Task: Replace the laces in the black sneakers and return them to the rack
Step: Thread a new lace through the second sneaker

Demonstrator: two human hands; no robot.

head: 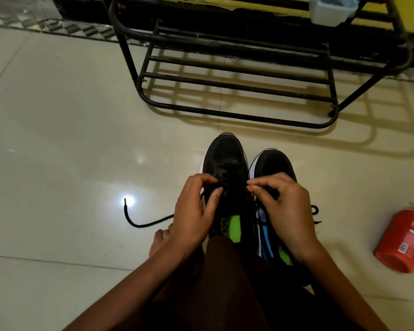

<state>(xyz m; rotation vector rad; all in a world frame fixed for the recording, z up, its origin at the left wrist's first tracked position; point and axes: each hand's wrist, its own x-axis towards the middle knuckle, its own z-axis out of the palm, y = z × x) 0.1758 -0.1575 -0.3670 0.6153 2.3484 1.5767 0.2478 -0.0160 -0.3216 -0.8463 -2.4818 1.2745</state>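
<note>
On the pale tiled floor [58, 115] at the left, one end of a black lace [139, 222] lay loose, its tip pointing away from the person and its length curving right toward the hands. Just right of it rested one bare foot [159, 242], toes forward.

Next came the left hand [196, 211], fingers curled, thumb and forefinger pinching the lace at the eyelets of the left sneaker [225, 158]. Two black sneakers stood side by side and touching, directly in front of the person, long axes running away from the body, toes pointing at the rack [237, 75]. Both had white soles and green insoles showing at the open heel ends. The right sneaker [275, 163] sat slightly nearer the person and showed a blue stripe inside. No brand could be read on either one.

Over the gap between them, the right hand [282, 209] was also curled, its thumb and fingertips pinching the lace at the left sneaker's right row of eyelets. Past its knuckles, a curl of black lace [315, 209] lay on the floor.

Beyond the sneakers stood one black metal rack, its barred shelves running left to right. At its upper right sat one pale blue tub [332, 8].

Farthest right, one red bottle [402, 242] lay on its side, white cap away from the person, base toward them. White letters on it read "CIN" before the edge cut them off; the small print was too blurred to read.
</note>
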